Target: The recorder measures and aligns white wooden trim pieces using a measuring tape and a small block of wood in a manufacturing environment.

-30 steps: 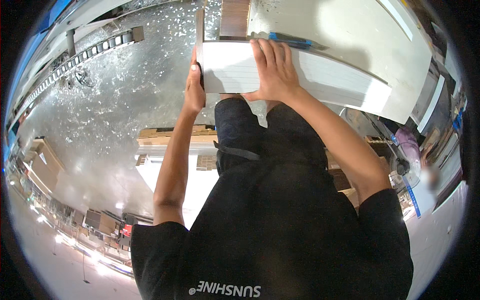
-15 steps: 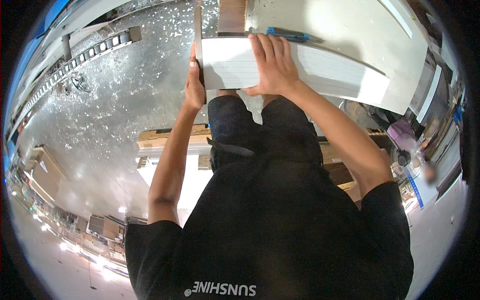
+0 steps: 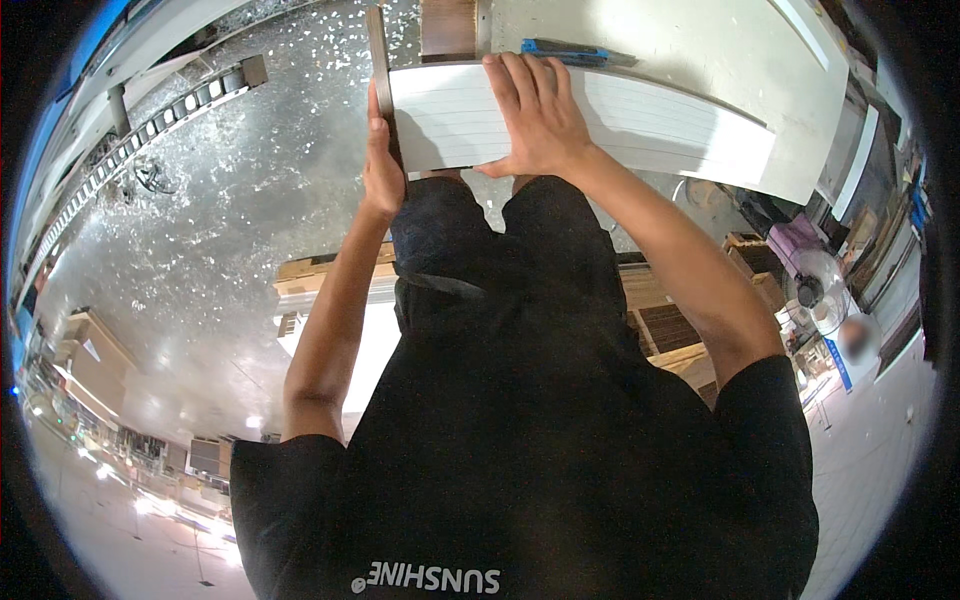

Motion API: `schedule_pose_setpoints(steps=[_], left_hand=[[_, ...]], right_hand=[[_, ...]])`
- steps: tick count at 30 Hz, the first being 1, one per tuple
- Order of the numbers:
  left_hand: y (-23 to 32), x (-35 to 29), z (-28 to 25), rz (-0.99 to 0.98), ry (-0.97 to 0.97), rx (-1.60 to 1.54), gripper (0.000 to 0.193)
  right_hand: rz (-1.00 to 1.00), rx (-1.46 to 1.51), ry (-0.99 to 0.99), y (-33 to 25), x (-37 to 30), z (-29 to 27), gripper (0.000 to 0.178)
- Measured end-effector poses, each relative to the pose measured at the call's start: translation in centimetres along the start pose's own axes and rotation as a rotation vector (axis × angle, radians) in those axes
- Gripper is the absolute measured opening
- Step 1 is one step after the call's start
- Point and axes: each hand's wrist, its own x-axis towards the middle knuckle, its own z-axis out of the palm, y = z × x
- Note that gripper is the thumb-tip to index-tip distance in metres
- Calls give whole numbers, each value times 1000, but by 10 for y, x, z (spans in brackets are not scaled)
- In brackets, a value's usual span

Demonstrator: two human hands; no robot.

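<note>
A long stack of white strips (image 3: 680, 125), marked by thin lines along its length, lies across the pale tabletop's near edge. My right hand (image 3: 545, 115) spans it, fingers spread over the far edge and thumb at the near edge, gripping it across its width. At the stack's left end stands a narrow brown board (image 3: 379, 50). My left hand (image 3: 383, 170) holds this board up against the end, thumb pointing away from me; some of its fingers are hidden. Just beyond the stack, near my right fingertips, rests a blue utility knife (image 3: 575, 52).
The pale table (image 3: 690, 40) reaches away to the right. A brown panel (image 3: 449, 28) lies beyond the stack. White scraps litter the grey floor (image 3: 240, 200) at left. Behind me are stacked boards (image 3: 672, 325), cardboard boxes (image 3: 92, 355) and a fan (image 3: 815, 290); another person shows at far right.
The brown board now leans slightly, its far end farther left. The whole scene has shifted a little left and up in view. Both hands keep their grips.
</note>
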Motion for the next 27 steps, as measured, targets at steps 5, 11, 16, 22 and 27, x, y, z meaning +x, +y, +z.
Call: schedule_pose_setpoints(steps=[5,11,16,22,27], left_hand=[[-1,4,-1,-4,-3,0,75],[1,-2,-9,-2,-8,-1,74],[1,-3,-10,4,-10,2,74],[4,-1,-10,20,-11,12,74],[4,-2,-13,49,-17,20,73]], right_hand=[[24,-20,-5,-2,2,-3,151],[33,-11,2,-3,2,-5,149],[35,-14,12,-3,2,-2,150],[19,-7,43,-3,3,-5,147],[38,9,-23,-3,1,-2,149]])
